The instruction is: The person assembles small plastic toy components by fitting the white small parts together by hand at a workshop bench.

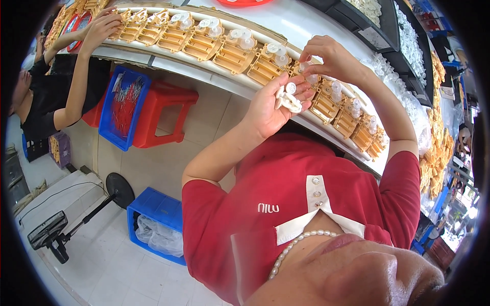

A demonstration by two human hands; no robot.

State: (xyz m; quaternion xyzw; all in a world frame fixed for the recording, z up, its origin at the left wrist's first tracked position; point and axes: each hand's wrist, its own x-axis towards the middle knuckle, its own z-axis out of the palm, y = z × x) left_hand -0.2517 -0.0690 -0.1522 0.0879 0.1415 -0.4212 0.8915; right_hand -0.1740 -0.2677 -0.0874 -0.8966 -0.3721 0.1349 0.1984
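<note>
At the near side is the red polo shirt of the person, with a white collar and a pearl necklace above it. On the near left of the floor there are a blue crate with clear plastic bags inside, and a black fan with a round base.

Farther on, the left hand is turned palm up beside the row of housings. Its fingers are extended and a little curved, and several small white plastic parts lie loose on the palm (one has a round, flat head). The right hand is above the row, a little to the right. Its thumb and forefinger come near to each other at a clear round part; whether they pinch it I cannot tell.

The tan plastic housings stand in a long curved row on the near edge of the white table, on both sides of the hands. Many of them carry clear discs at their far end.

To the left of the row are a red stool and a blue bin with thin red pieces. At the far left end, a co-worker's hand touches the row. At the far right, black trays hold clear parts, and the rim of a red tray shows at the far edge.
</note>
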